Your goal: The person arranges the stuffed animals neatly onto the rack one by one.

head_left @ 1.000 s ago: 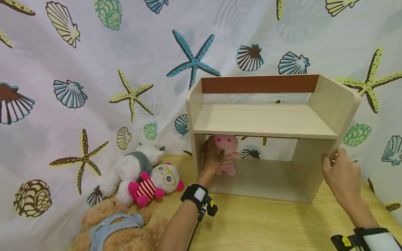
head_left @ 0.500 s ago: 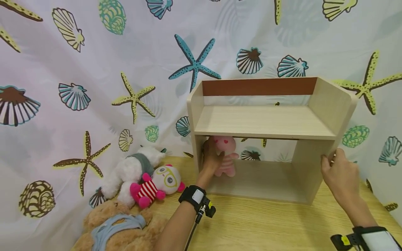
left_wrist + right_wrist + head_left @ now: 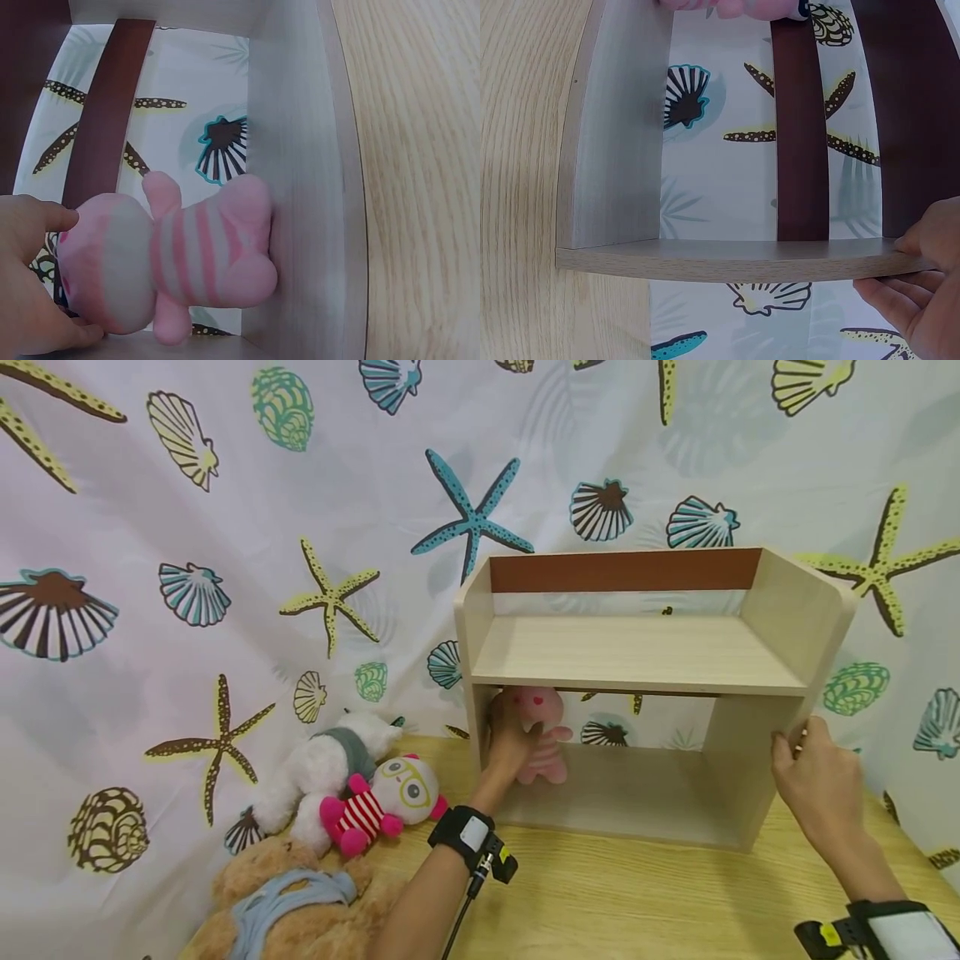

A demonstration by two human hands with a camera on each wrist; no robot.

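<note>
A pink plush doll (image 3: 545, 752) with a striped body stands in the lower compartment of a small wooden shelf (image 3: 637, 647), close to its left side panel. My left hand (image 3: 512, 735) grips the doll by its head, the thumb toward the front. In the left wrist view the doll's feet (image 3: 255, 277) meet the bottom board, and the hand (image 3: 34, 274) holds the head from both sides. At the other end, my right hand (image 3: 821, 777) pinches the front edge of the right side panel. The right wrist view shows the thumb inside and the fingers (image 3: 900, 296) outside that panel.
Left of the shelf lie several plush toys: a white one (image 3: 300, 772) with a grey-green band, a pink-and-white panda (image 3: 378, 802) with yellow glasses, and a brown bear (image 3: 300, 902) with a blue scarf. A printed curtain (image 3: 247, 527) hangs behind the wooden table (image 3: 600, 893).
The head view has shifted slightly, so the scene sits a little lower and to the right. Both hands keep their holds; the doll and shelf stay in place relative to each other.
</note>
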